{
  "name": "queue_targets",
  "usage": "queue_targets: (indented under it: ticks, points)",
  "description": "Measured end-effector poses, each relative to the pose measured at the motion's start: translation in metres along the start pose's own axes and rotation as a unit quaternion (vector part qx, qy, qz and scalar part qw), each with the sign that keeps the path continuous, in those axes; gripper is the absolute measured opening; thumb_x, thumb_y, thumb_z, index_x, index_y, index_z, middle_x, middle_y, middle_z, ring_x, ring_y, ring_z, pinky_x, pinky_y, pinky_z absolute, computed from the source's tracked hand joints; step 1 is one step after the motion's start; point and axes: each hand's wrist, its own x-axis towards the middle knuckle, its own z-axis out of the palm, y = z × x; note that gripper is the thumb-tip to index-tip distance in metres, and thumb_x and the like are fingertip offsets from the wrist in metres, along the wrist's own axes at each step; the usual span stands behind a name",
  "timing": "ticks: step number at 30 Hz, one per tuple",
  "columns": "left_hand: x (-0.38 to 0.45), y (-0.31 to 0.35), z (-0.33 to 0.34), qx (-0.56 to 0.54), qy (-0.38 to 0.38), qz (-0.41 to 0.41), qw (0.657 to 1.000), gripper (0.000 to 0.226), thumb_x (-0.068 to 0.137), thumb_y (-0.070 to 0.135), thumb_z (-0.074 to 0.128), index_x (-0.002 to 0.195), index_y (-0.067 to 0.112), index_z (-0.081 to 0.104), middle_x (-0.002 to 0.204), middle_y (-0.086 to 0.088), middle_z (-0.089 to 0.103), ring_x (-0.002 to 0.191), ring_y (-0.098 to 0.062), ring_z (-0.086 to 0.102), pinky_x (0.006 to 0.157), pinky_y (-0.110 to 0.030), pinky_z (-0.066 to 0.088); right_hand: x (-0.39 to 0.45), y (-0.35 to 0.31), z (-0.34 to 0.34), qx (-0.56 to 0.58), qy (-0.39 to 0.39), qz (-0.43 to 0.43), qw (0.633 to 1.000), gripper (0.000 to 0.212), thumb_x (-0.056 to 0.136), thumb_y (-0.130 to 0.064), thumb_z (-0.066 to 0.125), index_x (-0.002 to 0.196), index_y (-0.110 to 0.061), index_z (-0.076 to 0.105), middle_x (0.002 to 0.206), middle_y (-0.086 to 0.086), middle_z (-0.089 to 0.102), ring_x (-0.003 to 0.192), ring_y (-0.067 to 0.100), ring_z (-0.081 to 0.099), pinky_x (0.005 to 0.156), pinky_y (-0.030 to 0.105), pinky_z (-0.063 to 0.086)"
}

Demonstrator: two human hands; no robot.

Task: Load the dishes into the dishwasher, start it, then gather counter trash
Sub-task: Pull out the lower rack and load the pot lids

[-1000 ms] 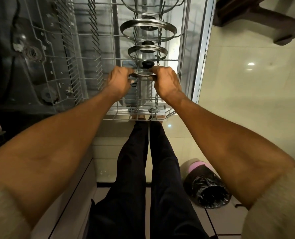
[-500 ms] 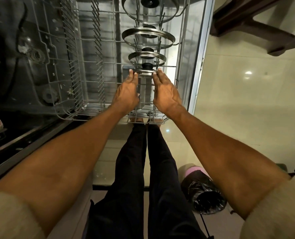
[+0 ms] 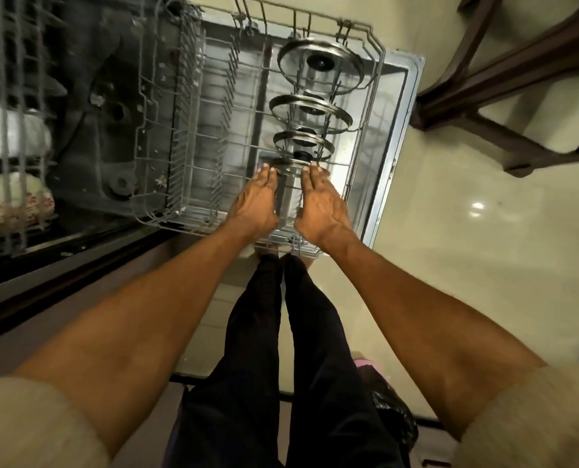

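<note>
Loading step: you are steadying the nearest pot lid [image 3: 290, 162] in the lower rack [image 3: 193, 184]; left hand [image 3: 255, 201] and right hand [image 3: 322, 206] are lying flat, fingers straight and together, touching its rim. Next, release and fetch more dishes.

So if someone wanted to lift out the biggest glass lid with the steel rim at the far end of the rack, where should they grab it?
Probably by the black knob at the centre of the largest steel-rimmed glass lid, reaching from above. It leans between the grey wire rack tines, knob facing up and clear.
</note>
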Motion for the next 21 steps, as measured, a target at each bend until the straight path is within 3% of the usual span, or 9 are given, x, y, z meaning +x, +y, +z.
queue_targets:
  ticks: [5, 10, 15, 21]
  points:
    - [-0.06, 0.006, -0.018, -0.022, 0.058, -0.033, 0.998, 0.093, 0.089, 0.013, 0.06, 0.16, 0.009, 0.001, 0.168, -0.009, -0.006, 0.155, -0.022, 0.0, 0.126, -0.037, 0.008, -0.034, -0.032, -0.017, -0.047, 0.02, -0.058, 0.997, 0.092, 0.092, -0.025, 0.058, 0.161, -0.005, -0.001, 0.169, 0.016, -0.004, 0.157, 0.027, 0.0, 0.128, 0.039, 0.009]
    - [-0.127, -0.002, -0.039, -0.036, 0.127, -0.065, 0.989, 0.088, 0.096, 0.025, 0.055, 0.16, 0.011, -0.004, 0.168, -0.008, -0.011, 0.155, -0.021, -0.007, 0.127, -0.038, 0.003, -0.078, -0.083, -0.043, -0.091, 0.039, -0.127, 0.987, 0.084, 0.097, -0.029, 0.047, 0.161, -0.005, 0.0, 0.168, 0.015, -0.007, 0.157, 0.026, -0.004, 0.128, 0.039, 0.005]
    - [-0.201, -0.021, -0.058, -0.054, 0.197, -0.095, 0.974, 0.078, 0.099, 0.02, 0.044, 0.16, 0.011, -0.004, 0.168, -0.008, -0.009, 0.155, -0.019, -0.007, 0.127, -0.036, 0.003, -0.121, -0.137, -0.049, -0.143, 0.062, -0.198, 0.968, 0.076, 0.103, -0.035, 0.037, 0.161, -0.006, -0.002, 0.169, 0.014, -0.007, 0.156, 0.025, -0.007, 0.128, 0.038, 0.0]
    - [-0.3, -0.051, -0.057, -0.074, 0.321, -0.117, 0.937, 0.074, 0.101, 0.023, 0.036, 0.156, 0.012, -0.013, 0.167, -0.009, -0.015, 0.154, -0.02, -0.013, 0.127, -0.038, 0.001, -0.19, -0.201, -0.05, -0.178, 0.097, -0.278, 0.939, 0.073, 0.107, -0.032, 0.031, 0.158, -0.009, -0.017, 0.164, 0.011, -0.027, 0.153, 0.023, -0.022, 0.127, 0.039, -0.008]
